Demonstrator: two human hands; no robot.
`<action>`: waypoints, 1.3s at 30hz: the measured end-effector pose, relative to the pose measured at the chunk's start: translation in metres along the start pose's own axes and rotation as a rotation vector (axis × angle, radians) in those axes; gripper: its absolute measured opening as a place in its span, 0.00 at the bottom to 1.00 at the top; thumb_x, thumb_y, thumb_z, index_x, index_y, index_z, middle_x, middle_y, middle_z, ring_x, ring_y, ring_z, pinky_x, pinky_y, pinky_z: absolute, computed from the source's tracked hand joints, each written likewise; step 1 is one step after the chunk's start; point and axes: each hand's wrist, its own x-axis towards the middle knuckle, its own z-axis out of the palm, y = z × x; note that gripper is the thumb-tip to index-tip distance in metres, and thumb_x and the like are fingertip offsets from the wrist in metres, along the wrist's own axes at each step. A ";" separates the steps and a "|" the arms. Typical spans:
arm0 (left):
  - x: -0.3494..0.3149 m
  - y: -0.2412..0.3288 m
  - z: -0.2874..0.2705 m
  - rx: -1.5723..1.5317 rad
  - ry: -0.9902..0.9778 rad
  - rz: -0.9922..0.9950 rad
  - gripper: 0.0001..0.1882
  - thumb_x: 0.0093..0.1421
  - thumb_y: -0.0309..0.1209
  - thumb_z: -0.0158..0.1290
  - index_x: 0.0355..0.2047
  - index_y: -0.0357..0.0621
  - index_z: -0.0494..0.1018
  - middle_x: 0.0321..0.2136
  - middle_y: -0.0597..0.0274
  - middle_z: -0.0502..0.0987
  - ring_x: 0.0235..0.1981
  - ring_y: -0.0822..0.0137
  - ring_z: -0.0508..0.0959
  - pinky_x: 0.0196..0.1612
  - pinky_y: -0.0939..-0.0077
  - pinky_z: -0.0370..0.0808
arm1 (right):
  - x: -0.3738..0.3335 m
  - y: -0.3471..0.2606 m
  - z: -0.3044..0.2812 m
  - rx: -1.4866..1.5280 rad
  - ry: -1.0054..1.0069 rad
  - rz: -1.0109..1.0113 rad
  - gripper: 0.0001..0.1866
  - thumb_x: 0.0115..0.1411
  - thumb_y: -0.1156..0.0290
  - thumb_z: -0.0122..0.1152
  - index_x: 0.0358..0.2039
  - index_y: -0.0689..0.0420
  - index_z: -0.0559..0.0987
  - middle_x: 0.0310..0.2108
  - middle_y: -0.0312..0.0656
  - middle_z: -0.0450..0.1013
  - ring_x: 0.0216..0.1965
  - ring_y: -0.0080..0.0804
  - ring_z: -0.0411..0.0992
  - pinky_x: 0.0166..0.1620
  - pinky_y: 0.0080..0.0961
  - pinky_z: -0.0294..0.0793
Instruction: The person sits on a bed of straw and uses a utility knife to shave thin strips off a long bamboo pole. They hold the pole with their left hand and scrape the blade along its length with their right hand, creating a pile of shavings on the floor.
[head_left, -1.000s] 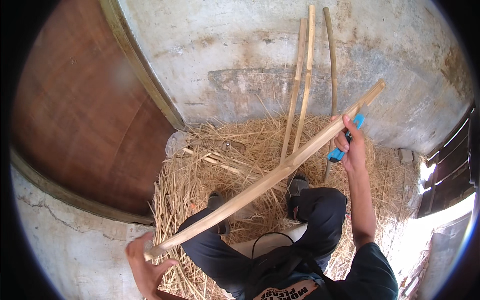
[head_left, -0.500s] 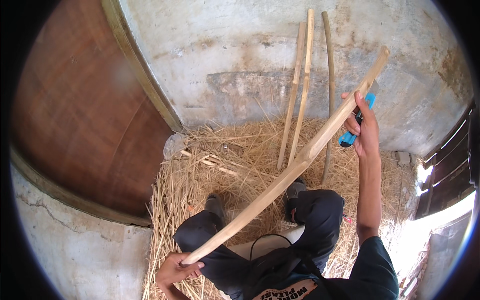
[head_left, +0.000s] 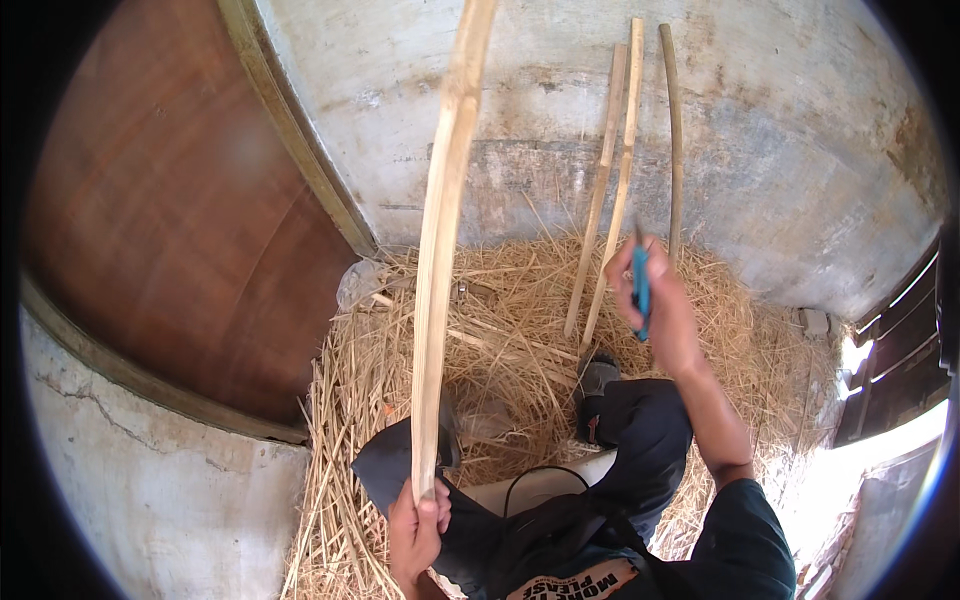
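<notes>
A long, pale peeled wooden stick (head_left: 432,290) stands nearly upright before me, its far end running out past the top of the picture. The fingers of my left hand (head_left: 416,530) are wrapped round its lower end, above my left thigh. Off to the right, clear of the stick, my right hand (head_left: 660,305) is closed round a blue utility knife (head_left: 641,290). Its blade points up toward the wall. Motion blurs this hand a little.
Two pale sticks (head_left: 622,170) and a darker one (head_left: 675,140) lean on the stained wall (head_left: 540,100). Straw-like shavings (head_left: 520,270) cover the floor round my feet. A brown panel (head_left: 170,230) fills the left, and a slatted opening (head_left: 900,330) lets in light at right.
The stick has swung from a slant to nearly upright on the left. My right hand has let go of it and moved left and down with the knife. My left hand has shifted right.
</notes>
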 end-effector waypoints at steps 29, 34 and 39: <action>0.054 0.024 0.082 -0.178 -0.114 -0.061 0.31 0.81 0.58 0.38 0.48 0.37 0.71 0.24 0.72 0.63 0.22 0.81 0.61 0.24 0.84 0.60 | -0.050 0.029 0.068 -0.841 -0.436 -0.597 0.18 0.65 0.53 0.71 0.47 0.51 0.80 0.30 0.36 0.72 0.27 0.35 0.78 0.27 0.33 0.76; 0.055 0.022 0.082 -0.156 -0.105 -0.019 0.21 0.83 0.42 0.42 0.46 0.34 0.72 0.22 0.71 0.67 0.22 0.82 0.65 0.24 0.82 0.65 | -0.053 0.027 0.069 -0.840 -0.414 -0.637 0.19 0.65 0.52 0.71 0.45 0.52 0.80 0.29 0.35 0.72 0.27 0.34 0.78 0.27 0.32 0.75; 0.054 0.026 0.086 -0.085 -0.043 -0.040 0.21 0.83 0.43 0.42 0.44 0.36 0.73 0.22 0.72 0.68 0.21 0.82 0.66 0.24 0.82 0.65 | -0.055 0.022 0.070 -0.859 -0.399 -0.626 0.18 0.65 0.53 0.72 0.45 0.52 0.80 0.29 0.35 0.72 0.26 0.34 0.77 0.26 0.33 0.75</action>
